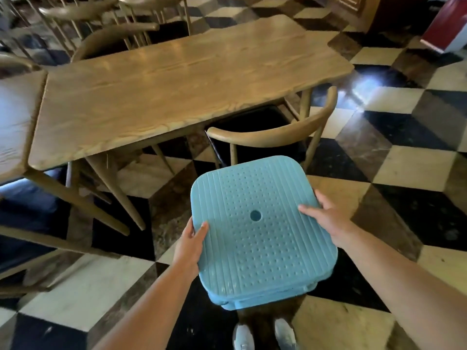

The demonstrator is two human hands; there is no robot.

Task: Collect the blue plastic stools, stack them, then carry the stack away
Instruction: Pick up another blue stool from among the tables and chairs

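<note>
Stack of blue stools (257,238) sits low centre of the head view, top seat facing up w/ a round hole in the middle; edges of at least one more stool show under it at the near side. Both hands grip the top seat by opposite edges. Left hand (190,245) is on the left edge — thumb lies on top, fingers curled under the rim. Right hand (326,217) is on the right edge, thumb on the seat, fingers wrapped round the side. Can't tell whether the stack rests on the floor or hangs clear of it. Two pale shoes (264,335) show just below the stack on the checkered floor (414,168). Beyond it stands a wooden chair (275,132), pushed in at a long wooden surface (161,94); more chairs at the far side.
</note>
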